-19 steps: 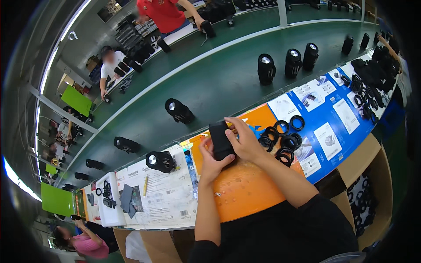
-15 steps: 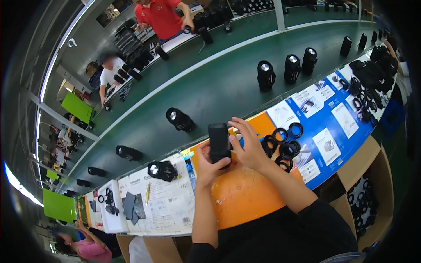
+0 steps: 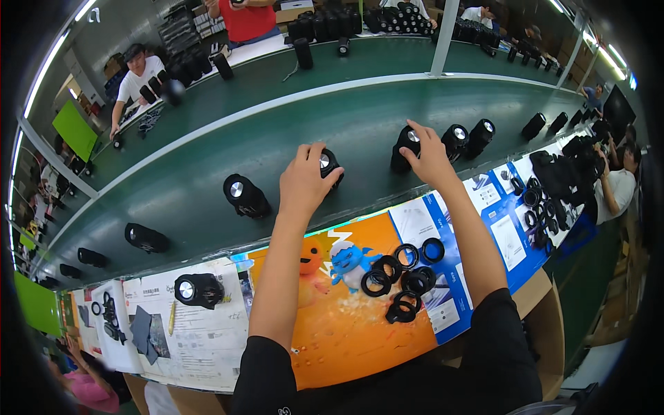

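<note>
I'm looking through one wide fisheye camera on the person's head, facing down and forward. It is sitting close above the black sleeves (image 3: 501,339) at five and seven o'clock. The left hand (image 3: 304,173) is showing at eleven, the right hand (image 3: 432,162) at two. An orange sheet (image 3: 353,346) is lying near at six; a rail (image 3: 277,107) is bending through twelve, farther off.

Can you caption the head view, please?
Bare left hand and right hand at black, silver-topped cylinders over a green surface.
</note>
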`<state>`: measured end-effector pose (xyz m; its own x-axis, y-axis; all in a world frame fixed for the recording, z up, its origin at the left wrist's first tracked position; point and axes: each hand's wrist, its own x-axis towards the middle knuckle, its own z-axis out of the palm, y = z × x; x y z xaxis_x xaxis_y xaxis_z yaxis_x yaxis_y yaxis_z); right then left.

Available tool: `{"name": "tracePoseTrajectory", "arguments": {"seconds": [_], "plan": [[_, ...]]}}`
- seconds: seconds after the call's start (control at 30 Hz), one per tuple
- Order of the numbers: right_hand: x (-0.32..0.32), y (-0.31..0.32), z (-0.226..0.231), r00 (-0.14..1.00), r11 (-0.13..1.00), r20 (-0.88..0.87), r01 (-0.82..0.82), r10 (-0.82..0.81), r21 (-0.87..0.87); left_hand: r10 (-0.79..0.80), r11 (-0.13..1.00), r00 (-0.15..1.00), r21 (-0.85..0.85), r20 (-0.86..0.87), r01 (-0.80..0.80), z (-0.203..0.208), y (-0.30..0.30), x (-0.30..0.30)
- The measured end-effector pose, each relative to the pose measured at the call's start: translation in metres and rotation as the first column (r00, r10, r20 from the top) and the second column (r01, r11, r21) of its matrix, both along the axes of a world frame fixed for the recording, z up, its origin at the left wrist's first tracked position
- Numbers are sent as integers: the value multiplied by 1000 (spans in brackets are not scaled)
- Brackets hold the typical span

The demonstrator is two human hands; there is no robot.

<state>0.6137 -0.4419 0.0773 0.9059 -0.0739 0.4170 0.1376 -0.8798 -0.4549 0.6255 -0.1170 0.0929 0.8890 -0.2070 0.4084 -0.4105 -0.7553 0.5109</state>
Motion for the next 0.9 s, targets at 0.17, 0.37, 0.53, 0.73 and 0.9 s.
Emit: {"name": "tracePoseTrajectory", "arguments": {"seconds": [0.17,0.37,0.53,0.73,0.9], "plan": [[-39,10,29,986,1000,165,2,-4,12,2,1000,993,14,121,-4,4,0,-31],[-148,117,52,981,880,179,-153,79,450,-238,845,971,-492,5,210,-18,24,-129],[-194,204,19,945,662,7,-234,327,712,-572,448,806,-881,-152,152,-84,65,-183],[-200,243,-60,868,635,109,-436,485,638,-523,-108,844,-973,-119,-205,-106,76,-185],[-215,259,-77,786,405,-101,-199,609,893,-451,-51,876,-975,-170,-215,-96,95,-179]]}}
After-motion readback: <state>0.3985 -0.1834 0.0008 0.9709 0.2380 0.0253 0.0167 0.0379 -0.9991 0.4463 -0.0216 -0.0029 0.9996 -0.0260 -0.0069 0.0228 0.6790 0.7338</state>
